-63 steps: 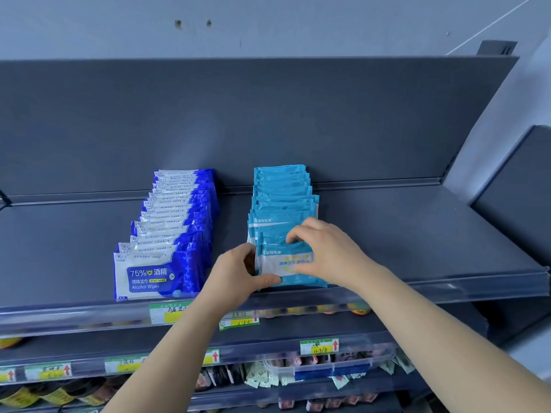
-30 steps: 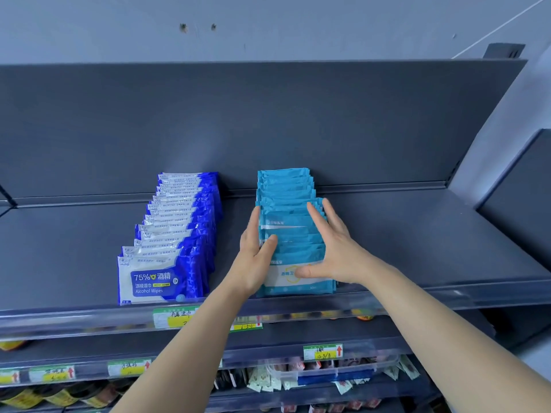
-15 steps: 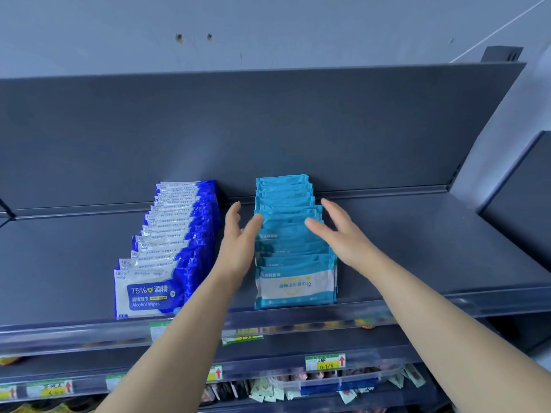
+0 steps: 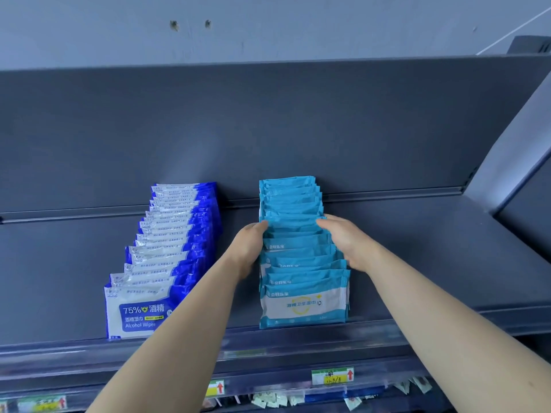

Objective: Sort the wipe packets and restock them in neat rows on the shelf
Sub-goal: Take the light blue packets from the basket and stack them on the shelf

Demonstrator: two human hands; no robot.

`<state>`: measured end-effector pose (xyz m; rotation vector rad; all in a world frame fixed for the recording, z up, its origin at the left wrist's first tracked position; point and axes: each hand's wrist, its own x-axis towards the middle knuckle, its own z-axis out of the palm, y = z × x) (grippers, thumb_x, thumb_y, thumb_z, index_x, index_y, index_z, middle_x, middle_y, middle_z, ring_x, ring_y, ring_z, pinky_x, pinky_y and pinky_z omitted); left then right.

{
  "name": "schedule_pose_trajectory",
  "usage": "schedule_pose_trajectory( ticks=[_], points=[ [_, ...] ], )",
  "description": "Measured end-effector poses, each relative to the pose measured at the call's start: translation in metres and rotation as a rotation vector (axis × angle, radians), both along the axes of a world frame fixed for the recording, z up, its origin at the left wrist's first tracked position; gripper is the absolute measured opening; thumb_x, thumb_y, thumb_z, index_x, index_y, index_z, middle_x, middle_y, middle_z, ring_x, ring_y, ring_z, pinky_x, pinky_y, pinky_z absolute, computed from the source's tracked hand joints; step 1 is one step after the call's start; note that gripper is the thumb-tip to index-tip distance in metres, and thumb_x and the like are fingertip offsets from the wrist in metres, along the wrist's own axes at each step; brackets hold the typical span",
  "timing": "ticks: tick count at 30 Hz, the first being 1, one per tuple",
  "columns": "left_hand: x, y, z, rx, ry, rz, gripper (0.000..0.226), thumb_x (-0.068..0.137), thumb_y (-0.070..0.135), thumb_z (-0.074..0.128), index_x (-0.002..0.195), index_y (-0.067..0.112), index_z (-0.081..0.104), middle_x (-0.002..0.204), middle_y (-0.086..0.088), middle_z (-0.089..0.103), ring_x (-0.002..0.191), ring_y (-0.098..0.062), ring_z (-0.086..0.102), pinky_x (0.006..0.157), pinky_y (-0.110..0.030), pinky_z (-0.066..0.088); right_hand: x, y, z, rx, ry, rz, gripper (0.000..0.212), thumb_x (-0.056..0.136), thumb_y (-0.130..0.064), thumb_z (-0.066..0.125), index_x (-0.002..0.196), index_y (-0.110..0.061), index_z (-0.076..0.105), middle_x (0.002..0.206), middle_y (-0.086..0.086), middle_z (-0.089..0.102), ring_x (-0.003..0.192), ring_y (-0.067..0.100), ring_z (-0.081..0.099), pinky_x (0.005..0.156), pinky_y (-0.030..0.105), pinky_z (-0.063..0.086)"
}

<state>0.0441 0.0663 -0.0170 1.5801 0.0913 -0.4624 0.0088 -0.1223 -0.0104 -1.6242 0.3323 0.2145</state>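
Two rows of wipe packets stand on the dark grey shelf [image 4: 417, 263]. On the left is a row of blue-and-white alcohol wipe packets [image 4: 167, 257]. In the middle is a row of teal wipe packets [image 4: 298, 263] running from the front lip to the back panel. My left hand [image 4: 249, 248] presses against the teal row's left side about halfway back. My right hand [image 4: 347, 241] presses against its right side opposite. The row sits between both palms, with my fingertips touching the packets' edges. Neither hand holds a packet.
A clear plastic lip [image 4: 298, 344] runs along the shelf's front edge. Lower shelves carry yellow-and-green price tags [image 4: 332, 376] and small loose packets [image 4: 274, 399]. The back panel [image 4: 268, 129] rises behind the rows, and a slanted side panel [image 4: 512, 150] closes the right end.
My hands left the front teal packet and moved back along the row. They were spread off the packets half a second ago and now close in against both sides mid-row.
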Motion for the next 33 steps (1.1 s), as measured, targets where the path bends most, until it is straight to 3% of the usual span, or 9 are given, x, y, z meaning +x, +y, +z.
schedule_pose_trajectory(
  ticks=[3, 6, 12, 16, 18, 22, 24, 29, 33],
  points=[
    [0.009, 0.001, 0.001, 0.102, -0.1, 0.012, 0.041, 0.092, 0.044, 0.042, 0.11, 0.013, 0.062, 0.111, -0.004, 0.071, 0.1, -0.021, 0.069, 0.094, -0.044, 0.052, 0.013, -0.003, 0.003, -0.21, -0.041, -0.061, 0.06, 0.098, -0.039, 0.038, 0.153, -0.023, 0.019, 0.157, -0.007, 0.024, 0.141, 0.017, 0.031, 0.115, 0.039, 0.027],
    [0.016, -0.006, 0.004, 0.045, -0.086, 0.002, 0.026, 0.096, 0.042, 0.045, 0.111, 0.025, 0.058, 0.112, 0.001, 0.07, 0.095, -0.018, 0.07, 0.085, -0.04, 0.057, 0.024, 0.0, 0.003, -0.213, -0.033, -0.036, 0.065, 0.101, -0.04, 0.034, 0.154, -0.029, -0.002, 0.16, -0.01, 0.008, 0.147, 0.017, 0.016, 0.116, 0.039, 0.018],
    [0.024, -0.017, 0.008, -0.061, 0.024, 0.0, 0.028, 0.1, 0.035, 0.041, 0.122, 0.027, 0.055, 0.104, 0.001, 0.073, 0.088, -0.021, 0.073, 0.078, -0.043, 0.059, 0.032, 0.004, -0.004, -0.055, -0.049, 0.015, 0.052, 0.104, -0.028, 0.033, 0.153, -0.028, 0.015, 0.141, -0.016, 0.035, 0.137, 0.015, 0.033, 0.103, 0.028, 0.031],
    [0.022, -0.014, 0.006, -0.107, 0.059, 0.017, 0.038, 0.099, 0.039, 0.041, 0.125, 0.017, 0.06, 0.106, -0.005, 0.074, 0.09, -0.024, 0.073, 0.073, -0.038, 0.058, 0.031, 0.002, -0.01, -0.006, -0.052, 0.035, 0.051, 0.1, -0.035, 0.04, 0.15, -0.036, 0.026, 0.147, -0.01, 0.042, 0.131, 0.017, 0.045, 0.108, 0.038, 0.038],
    [0.018, -0.009, 0.006, -0.13, 0.058, 0.019, 0.045, 0.098, 0.046, 0.042, 0.127, 0.017, 0.058, 0.11, -0.005, 0.073, 0.094, -0.024, 0.072, 0.081, -0.041, 0.058, 0.025, -0.002, -0.005, -0.007, -0.035, 0.019, 0.062, 0.095, -0.046, 0.043, 0.151, -0.036, 0.019, 0.154, -0.009, 0.034, 0.136, 0.018, 0.04, 0.112, 0.045, 0.034],
    [-0.012, 0.014, 0.0, -0.026, -0.086, -0.01, 0.084, 0.073, 0.077, 0.054, 0.142, 0.029, 0.043, 0.137, 0.013, 0.055, 0.123, -0.011, 0.054, 0.111, -0.042, 0.036, -0.011, -0.01, 0.006, -0.174, -0.048, -0.029, 0.071, 0.098, -0.05, 0.041, 0.154, -0.026, 0.006, 0.159, -0.01, 0.015, 0.145, 0.016, 0.022, 0.115, 0.037, 0.021],
    [-0.048, 0.027, -0.004, -0.009, -0.155, -0.044, 0.096, 0.065, 0.075, 0.065, 0.146, 0.032, 0.036, 0.143, 0.016, 0.047, 0.131, -0.009, 0.046, 0.115, -0.04, 0.031, -0.042, -0.009, 0.008, -0.26, -0.064, -0.009, 0.074, 0.095, -0.055, 0.042, 0.154, -0.026, 0.008, 0.16, -0.008, 0.015, 0.144, 0.015, 0.023, 0.113, 0.036, 0.023],
    [-0.111, 0.027, -0.016, -0.039, -0.329, -0.233, 0.052, 0.087, 0.035, 0.069, 0.134, 0.033, 0.046, 0.127, 0.011, 0.063, 0.118, -0.011, 0.06, 0.101, -0.034, 0.047, -0.099, 0.018, -0.005, -0.209, -0.162, 0.017, 0.058, 0.1, -0.045, 0.041, 0.151, -0.034, 0.016, 0.139, -0.027, 0.038, 0.125, 0.005, 0.041, 0.104, 0.028, 0.031],
    [-0.113, 0.017, -0.02, -0.007, -0.327, -0.191, 0.043, 0.095, 0.032, 0.059, 0.134, 0.036, 0.043, 0.122, 0.013, 0.066, 0.112, -0.01, 0.064, 0.102, -0.04, 0.047, -0.098, 0.036, -0.016, -0.173, -0.215, -0.031, 0.051, 0.099, -0.044, 0.037, 0.147, -0.044, 0.019, 0.129, -0.03, 0.04, 0.114, 0.002, 0.047, 0.105, 0.031, 0.036]
  ],
)
